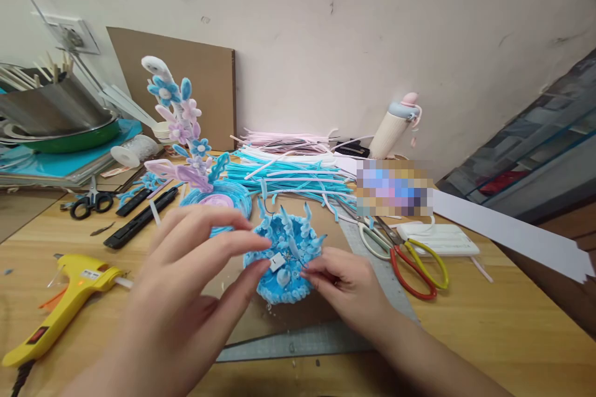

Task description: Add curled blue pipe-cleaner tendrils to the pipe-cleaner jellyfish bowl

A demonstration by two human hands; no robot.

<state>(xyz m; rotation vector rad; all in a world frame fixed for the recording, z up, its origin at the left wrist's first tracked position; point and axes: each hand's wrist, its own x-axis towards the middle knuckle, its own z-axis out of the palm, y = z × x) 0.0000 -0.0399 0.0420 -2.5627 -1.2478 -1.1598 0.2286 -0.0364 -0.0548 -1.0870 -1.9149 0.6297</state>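
Note:
A round blue fuzzy piece (285, 282) with upright spikes, beads and a small white tag (277, 262) is between my hands, above a brown board (261, 324). My left hand (200, 279) is at its left side, thumb and forefinger bent toward the tag with a gap between them; whether they touch the tag is unclear. At the right edge, my right hand (344, 282) pinches with thumb and forefinger, seemingly on the rim or a thin dark wire of the piece. Behind stands a pipe-cleaner flower decoration (186, 130) in blue, pink and white.
Yellow glue gun (65, 304) at left, with black scissors (92, 200) and a black cutter (139, 217) beyond. Blue pipe cleaners (288, 173) lie behind. Red-and-yellow-handled scissors (419, 267), a white box (442, 239) and a bottle (393, 127) are at right.

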